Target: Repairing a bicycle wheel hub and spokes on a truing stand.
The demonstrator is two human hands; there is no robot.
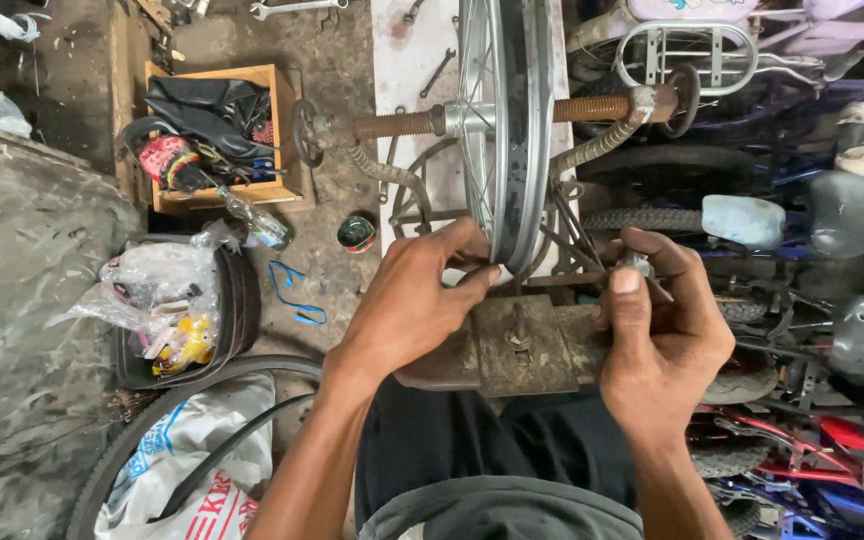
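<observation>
A bicycle wheel rim (504, 120) with silver spokes stands upright on a rusty truing stand (512, 345), its axle resting on the stand's threaded bar (392, 124). My left hand (412, 300) grips the lower edge of the rim, thumb and fingers pinching it. My right hand (657, 320) is just right of the rim and holds a small metal tool (635, 263) between thumb and fingers, close to the spokes.
A wooden box (214, 135) with saddles and parts sits at the upper left, with a bag of items in a tyre (177, 305) below it. A small tin (356, 232) and wrenches (297, 8) lie on the floor. Bicycles and saddles (832, 215) crowd the right.
</observation>
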